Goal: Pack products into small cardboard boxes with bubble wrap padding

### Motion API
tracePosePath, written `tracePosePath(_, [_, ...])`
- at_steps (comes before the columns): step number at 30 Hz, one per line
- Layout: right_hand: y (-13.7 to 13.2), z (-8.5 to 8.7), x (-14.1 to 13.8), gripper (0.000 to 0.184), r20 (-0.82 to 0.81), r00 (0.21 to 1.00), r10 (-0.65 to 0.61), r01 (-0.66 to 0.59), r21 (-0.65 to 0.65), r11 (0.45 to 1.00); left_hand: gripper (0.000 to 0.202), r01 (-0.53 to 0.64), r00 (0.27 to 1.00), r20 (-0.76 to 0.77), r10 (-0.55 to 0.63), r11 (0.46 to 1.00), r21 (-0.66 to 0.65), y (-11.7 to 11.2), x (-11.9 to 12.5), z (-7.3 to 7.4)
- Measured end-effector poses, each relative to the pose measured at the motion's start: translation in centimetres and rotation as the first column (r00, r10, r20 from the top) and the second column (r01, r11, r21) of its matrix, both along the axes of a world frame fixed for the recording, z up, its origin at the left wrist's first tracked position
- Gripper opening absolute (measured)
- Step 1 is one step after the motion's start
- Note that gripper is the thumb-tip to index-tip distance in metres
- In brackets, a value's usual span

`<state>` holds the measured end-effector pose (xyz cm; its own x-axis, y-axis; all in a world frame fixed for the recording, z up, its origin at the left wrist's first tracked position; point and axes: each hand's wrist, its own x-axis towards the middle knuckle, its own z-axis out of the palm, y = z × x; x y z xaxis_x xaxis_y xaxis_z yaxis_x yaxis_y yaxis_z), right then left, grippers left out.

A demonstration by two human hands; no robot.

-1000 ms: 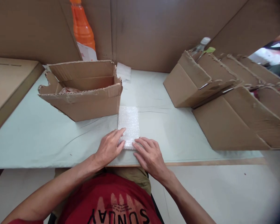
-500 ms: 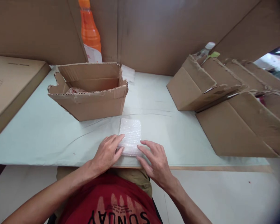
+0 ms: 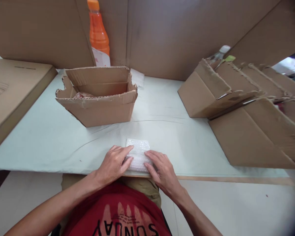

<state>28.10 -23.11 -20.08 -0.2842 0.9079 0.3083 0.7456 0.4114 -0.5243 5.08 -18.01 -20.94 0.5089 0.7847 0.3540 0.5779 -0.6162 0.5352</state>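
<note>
A small piece of white bubble wrap [image 3: 138, 149] lies at the near edge of the pale green table [image 3: 39, 144]. My left hand [image 3: 114, 162] rests flat on its left side, fingers stretched out. My right hand [image 3: 161, 168] lies flat on its right side, fingers also extended. Both hands press on the wrap, and its near part is hidden under them. An open cardboard box [image 3: 98, 98] stands behind and to the left, with a wrapped item [image 3: 82, 95] partly showing inside.
A row of flattened cardboard boxes [image 3: 248, 108] leans along the right side. An orange bottle [image 3: 98, 32] stands behind the open box, against tall cardboard sheets [image 3: 177, 32]. A flat carton [image 3: 12, 91] lies at the left. A clear bottle [image 3: 220, 52] peeks behind the right boxes.
The bubble wrap now looks much shorter and sits nearer the table's front edge. Both hands have stayed on its near end and moved closer together.
</note>
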Motion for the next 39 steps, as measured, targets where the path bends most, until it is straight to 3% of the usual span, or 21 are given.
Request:
tracePosePath(2, [-0.1,-0.1,-0.2,0.026,0.088,0.996,-0.028,0.019,0.102,0.995,0.028,-0.052,0.995,-0.082,0.057,0.997,0.053,0.7,0.4,-0.3])
tracePosePath(4, [0.0,-0.2,-0.5,0.028,0.178,0.984,0.027,-0.050,0.126,0.991,0.027,-0.100,0.989,-0.105,0.104,0.994,0.042,1.1,0.3,-0.2])
tracePosePath(7, [0.5,-0.4,-0.9,0.026,0.210,0.972,0.102,-0.126,0.101,0.987,0.030,-0.162,0.986,0.016,0.168,0.969,-0.184,0.5,-0.6,0.2])
tracePosePath(10, [1.2,-0.8,-1.3,0.024,0.056,0.998,0.019,-0.024,0.096,0.995,0.042,-0.157,0.920,0.229,0.319,0.834,-0.529,-1.1,-1.4,0.4])
tracePosePath(12, [1.5,-1.0,-1.7,0.025,-0.066,0.997,-0.043,0.046,0.039,0.998,0.056,-0.071,0.838,0.360,0.411,0.735,-0.674,-2.1,-1.3,0.3])
tracePosePath(16, [1.3,-0.7,-2.2,0.024,-0.218,0.976,-0.024,-0.010,-0.156,0.988,0.073,0.137,0.722,0.491,0.488,0.595,-0.792,-2.5,0.1,0.4])
tracePosePath(17, [1.2,-0.5,-2.1,0.024,-0.228,0.974,-0.008,-0.029,-0.160,0.987,0.074,0.152,0.714,0.494,0.496,0.579,-0.801,-2.4,0.4,0.6])
tracePosePath(19, [1.2,-0.2,-1.6,0.032,-0.230,0.973,0.004,-0.036,-0.134,0.990,0.074,0.132,0.721,0.489,0.490,0.596,-0.792,-2.4,1.0,0.9])
tracePosePath(21, [1.4,0.2,-0.9,0.053,-0.250,0.968,0.005,-0.046,-0.156,0.987,0.074,0.099,0.757,0.483,0.440,0.653,-0.751,-2.6,1.3,1.1])
tracePosePath(23, [1.6,0.5,-0.5,0.059,-0.286,0.958,0.030,-0.104,-0.246,0.964,0.071,0.073,0.813,0.464,0.352,0.729,-0.681,-2.9,1.3,1.2])
tracePosePath(26, [2.2,0.9,-0.5,0.027,-0.309,0.949,0.055,-0.156,-0.311,0.937,0.067,0.012,0.903,0.390,0.180,0.897,-0.441,-2.4,0.8,1.9])
tracePosePath(28, [2.8,1.1,-0.7,0.014,-0.318,0.946,0.056,-0.146,-0.268,0.952,0.066,-0.074,0.941,0.319,0.116,0.987,-0.143,-0.9,-0.4,3.3])
tracePosePath(30, [3.7,1.4,-0.6,0.009,-0.323,0.944,0.070,-0.135,-0.184,0.974,0.065,-0.188,0.959,0.248,0.139,0.965,0.182,1.5,-2.1,5.3])
tracePosePath(33, [5.3,2.5,0.4,0.006,-0.290,0.953,0.085,-0.103,-0.046,0.994,0.068,-0.347,0.937,0.171,0.304,0.775,0.528,5.7,-5.4,8.5])
tracePosePath(35, [6.5,3.9,1.4,0.008,-0.245,0.967,0.068,-0.061,0.037,0.997,0.068,-0.405,0.899,0.135,0.416,0.675,0.617,7.8,-7.2,9.8])
tracePosePath(37, [7.7,5.9,2.3,0.011,-0.198,0.980,0.004,0.023,0.134,0.991,0.065,-0.397,0.890,0.084,0.448,0.671,0.626,8.8,-8.4,9.9])
tracePosePath(39, [8.8,8.5,2.6,0.018,-0.166,0.978,-0.124,0.159,0.219,0.963,0.060,-0.338,0.914,0.036,0.405,0.707,0.622,8.6,-9.0,9.1])
